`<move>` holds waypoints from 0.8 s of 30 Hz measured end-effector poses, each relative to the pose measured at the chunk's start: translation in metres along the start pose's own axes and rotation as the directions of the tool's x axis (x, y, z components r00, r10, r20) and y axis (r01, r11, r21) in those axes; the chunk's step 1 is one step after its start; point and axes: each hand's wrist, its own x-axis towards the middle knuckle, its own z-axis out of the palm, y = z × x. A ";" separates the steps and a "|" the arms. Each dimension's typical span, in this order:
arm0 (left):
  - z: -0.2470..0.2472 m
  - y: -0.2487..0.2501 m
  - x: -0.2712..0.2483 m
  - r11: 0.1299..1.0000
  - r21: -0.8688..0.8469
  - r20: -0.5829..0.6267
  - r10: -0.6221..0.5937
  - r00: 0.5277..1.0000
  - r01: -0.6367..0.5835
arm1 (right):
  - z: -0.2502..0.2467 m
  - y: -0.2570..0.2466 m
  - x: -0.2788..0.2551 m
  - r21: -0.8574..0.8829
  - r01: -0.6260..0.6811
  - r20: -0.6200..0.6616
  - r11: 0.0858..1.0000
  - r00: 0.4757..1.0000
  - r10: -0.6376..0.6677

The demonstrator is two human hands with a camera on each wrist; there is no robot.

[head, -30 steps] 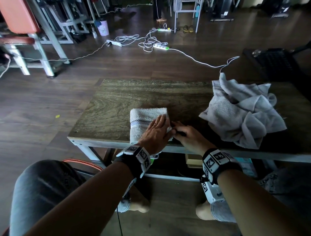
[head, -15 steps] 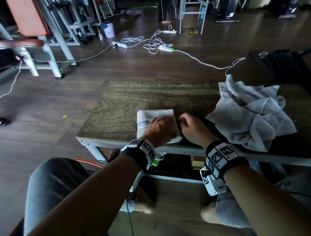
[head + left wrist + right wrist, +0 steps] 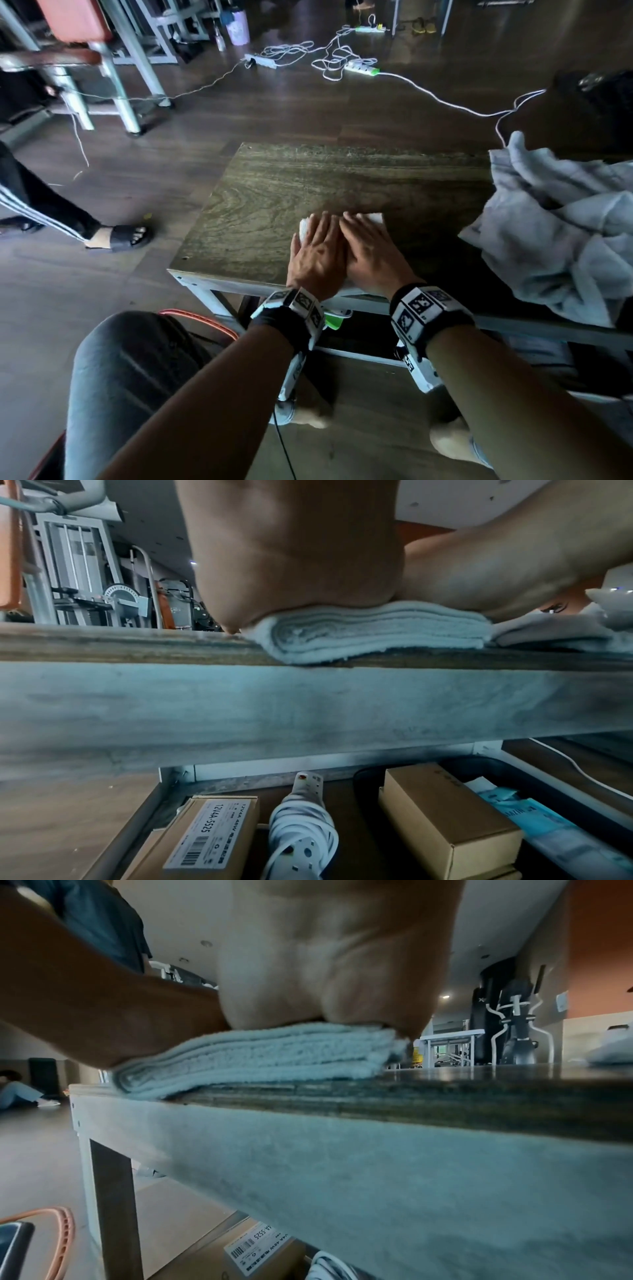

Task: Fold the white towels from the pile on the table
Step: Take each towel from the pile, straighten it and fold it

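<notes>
A small folded white towel (image 3: 375, 217) lies at the near edge of the wooden table (image 3: 274, 205), almost wholly covered by my two hands. My left hand (image 3: 317, 253) and my right hand (image 3: 371, 253) lie flat side by side on it, fingers straight, pressing it down. From the left wrist view the folded towel (image 3: 377, 634) shows as several stacked layers under the palm. The right wrist view has the same towel (image 3: 260, 1056) squashed beneath the heel of the hand. A pile of crumpled white towels (image 3: 561, 233) sits on the table's right side.
Under the table are cardboard boxes (image 3: 448, 821) and a coiled white power strip (image 3: 301, 826). White cables and power strips (image 3: 342, 61) trail over the floor beyond. Another person's sandalled foot (image 3: 120, 236) stands left of the table. A metal-framed bench (image 3: 78, 51) is at far left.
Both hands went from pinching the towel's right edge to lying flat on top of it. The towel now looks narrower and thicker. The head view swung left and a passer-by's foot came in.
</notes>
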 end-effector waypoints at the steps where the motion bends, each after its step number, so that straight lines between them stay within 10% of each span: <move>1: 0.000 -0.002 0.000 1.000 0.019 -0.006 0.003 1.000 -0.003 | 0.003 0.003 0.000 -0.022 0.000 -0.026 1.000 1.000 -0.001; 24: -0.012 -0.026 -0.011 0.965 -0.096 0.135 -0.229 0.964 0.243 | -0.003 0.018 -0.019 -0.045 -0.271 0.084 0.962 0.958 0.274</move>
